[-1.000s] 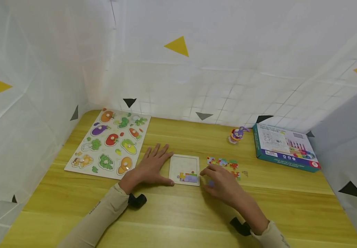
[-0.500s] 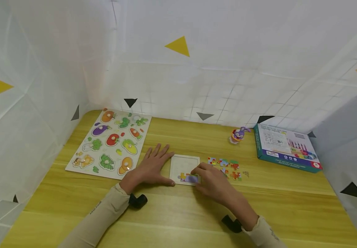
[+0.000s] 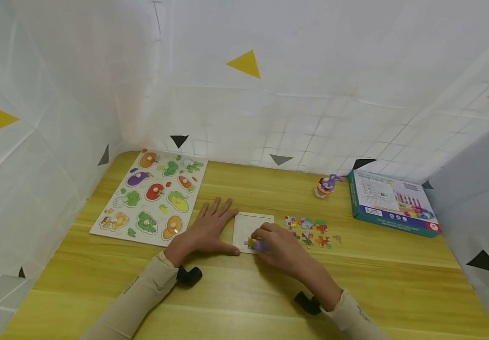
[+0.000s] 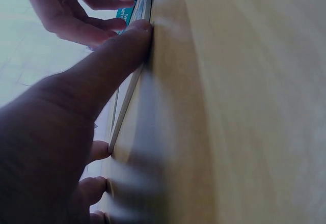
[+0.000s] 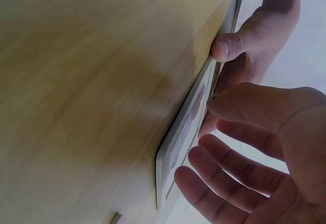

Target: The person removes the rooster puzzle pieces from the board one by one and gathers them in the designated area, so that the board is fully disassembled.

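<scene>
My left hand [image 3: 208, 231] lies spread on the table. Its thumb [image 4: 122, 46] touches the lower left corner of a small square puzzle tray [image 3: 244, 222], and the index fingertip is at its upper left corner. Over the tray's lower right reaches my right hand [image 3: 280, 248], fingers loosely bent. In the right wrist view its thumb [image 5: 249, 102] tip is at the yellow and purple jigsaw pieces [image 5: 197, 104] inside the tray. No piece shows between thumb and fingers in the left wrist view. The hand covers part of these pieces in the head view.
Several loose jigsaw pieces [image 3: 308, 238] lie right of the tray. A vegetable peg puzzle board [image 3: 165, 210] is at the left. Further back stand a purple rabbit figure [image 3: 328, 184] and a teal-edged box [image 3: 393, 200]. A white sheet [image 3: 325, 123] hangs behind the table.
My right hand has moved left from the loose pieces to over the tray, where it covers more of the purple piece. The left hand has stayed in place.
</scene>
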Demonstrator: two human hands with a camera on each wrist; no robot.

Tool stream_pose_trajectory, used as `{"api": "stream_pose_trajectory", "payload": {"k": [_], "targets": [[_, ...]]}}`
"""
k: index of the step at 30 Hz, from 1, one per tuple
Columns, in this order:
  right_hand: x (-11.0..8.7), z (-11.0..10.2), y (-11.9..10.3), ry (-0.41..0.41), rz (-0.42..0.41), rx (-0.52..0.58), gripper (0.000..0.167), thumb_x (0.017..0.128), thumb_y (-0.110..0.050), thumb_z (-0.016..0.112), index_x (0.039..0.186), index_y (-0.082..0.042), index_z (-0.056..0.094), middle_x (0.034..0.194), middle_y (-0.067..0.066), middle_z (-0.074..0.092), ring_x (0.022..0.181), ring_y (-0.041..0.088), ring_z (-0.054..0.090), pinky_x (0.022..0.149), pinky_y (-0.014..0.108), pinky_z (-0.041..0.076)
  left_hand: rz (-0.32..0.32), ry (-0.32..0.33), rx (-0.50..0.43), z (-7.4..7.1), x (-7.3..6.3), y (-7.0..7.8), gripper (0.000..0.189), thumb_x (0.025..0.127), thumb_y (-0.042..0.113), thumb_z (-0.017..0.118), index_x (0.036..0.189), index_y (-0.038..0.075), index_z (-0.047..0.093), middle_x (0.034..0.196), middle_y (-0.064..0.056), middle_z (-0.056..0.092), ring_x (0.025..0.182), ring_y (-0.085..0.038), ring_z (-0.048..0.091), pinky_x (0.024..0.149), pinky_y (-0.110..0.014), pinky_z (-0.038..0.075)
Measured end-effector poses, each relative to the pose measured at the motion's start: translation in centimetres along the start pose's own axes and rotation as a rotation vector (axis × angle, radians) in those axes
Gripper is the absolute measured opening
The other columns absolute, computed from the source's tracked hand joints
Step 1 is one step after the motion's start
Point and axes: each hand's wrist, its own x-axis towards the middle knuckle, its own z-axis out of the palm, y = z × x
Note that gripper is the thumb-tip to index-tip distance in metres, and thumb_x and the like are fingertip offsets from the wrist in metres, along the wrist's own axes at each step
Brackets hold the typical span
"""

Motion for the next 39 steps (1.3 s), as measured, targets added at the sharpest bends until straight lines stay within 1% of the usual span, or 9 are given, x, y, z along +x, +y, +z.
{"api": "stream_pose_trajectory", "payload": {"k": [4, 12, 16, 24, 30, 36, 39], "targets": [[0.4, 0.2, -0.1, -0.016, 0.007, 0.001, 0.026, 0.081, -0.013, 0.083, 0.104, -0.008, 0.072, 0.101, 0.003, 0.067, 0.093, 0.018, 0.064, 0.081, 0.038, 0.055, -0.002, -0.002, 0.001, -0.1, 0.0, 0.1, 0.111, 0.075, 0.077, 0.068, 0.160, 0.017, 0.028, 0.167, -0.012, 0.007, 0.151, -0.039, -0.001, 0.118, -0.060, 0.001], [0.9, 0.4, -0.4, -0.050, 0.040, -0.025, 0.029, 0.081, -0.014, 0.083, 0.106, -0.007, 0.071, 0.099, 0.003, 0.067, 0.089, 0.018, 0.062, 0.077, 0.036, 0.054, -0.010, -0.007, 0.002, 0.0, 0.1, 0.0, 0.111, 0.075, 0.077, 0.068, 0.160, 0.018, 0.028, 0.167, -0.011, 0.006, 0.151, -0.038, -0.002, 0.118, -0.060, 0.000], [1.0, 0.5, -0.5, -0.055, 0.049, -0.036, 0.028, 0.080, -0.014, 0.084, 0.105, -0.007, 0.072, 0.097, 0.003, 0.067, 0.088, 0.018, 0.061, 0.075, 0.035, 0.053, -0.010, -0.007, 0.003, 0.1, 0.1, -0.1, 0.111, 0.075, 0.078, 0.067, 0.160, 0.018, 0.028, 0.167, -0.011, 0.006, 0.151, -0.038, -0.002, 0.118, -0.060, 0.000], [1.3, 0.4, -0.7, -0.076, 0.049, -0.041, 0.026, 0.079, -0.012, 0.084, 0.103, -0.009, 0.073, 0.097, 0.002, 0.067, 0.088, 0.018, 0.062, 0.078, 0.036, 0.054, -0.004, 0.004, 0.002, 0.1, 0.1, -0.1, 0.111, 0.074, 0.077, 0.068, 0.160, 0.018, 0.028, 0.167, -0.011, 0.007, 0.151, -0.038, -0.001, 0.118, -0.060, 0.001], [1.6, 0.4, -0.8, -0.073, 0.056, -0.042, 0.027, 0.076, -0.012, 0.085, 0.100, -0.009, 0.074, 0.093, 0.003, 0.064, 0.084, 0.018, 0.059, 0.073, 0.035, 0.053, -0.008, 0.000, 0.008, 0.1, 0.1, -0.1, 0.111, 0.075, 0.077, 0.068, 0.160, 0.017, 0.028, 0.167, -0.011, 0.007, 0.151, -0.038, -0.001, 0.118, -0.060, 0.001], [1.6, 0.4, -0.9, -0.081, 0.060, -0.071, 0.033, 0.076, -0.008, 0.083, 0.108, -0.010, 0.076, 0.091, 0.000, 0.061, 0.080, 0.016, 0.056, 0.069, 0.032, 0.049, -0.007, -0.004, 0.011, 0.0, 0.0, 0.0, 0.111, 0.075, 0.078, 0.067, 0.160, 0.017, 0.029, 0.167, -0.011, 0.007, 0.151, -0.038, -0.002, 0.118, -0.060, 0.001], [1.6, 0.3, -0.9, -0.098, 0.062, -0.077, 0.030, 0.078, -0.007, 0.082, 0.107, -0.013, 0.077, 0.089, -0.002, 0.058, 0.078, 0.014, 0.053, 0.066, 0.030, 0.047, -0.008, -0.005, 0.011, -0.1, 0.0, 0.1, 0.111, 0.075, 0.077, 0.068, 0.160, 0.017, 0.029, 0.167, -0.012, 0.007, 0.151, -0.039, -0.002, 0.118, -0.060, 0.001]]}}
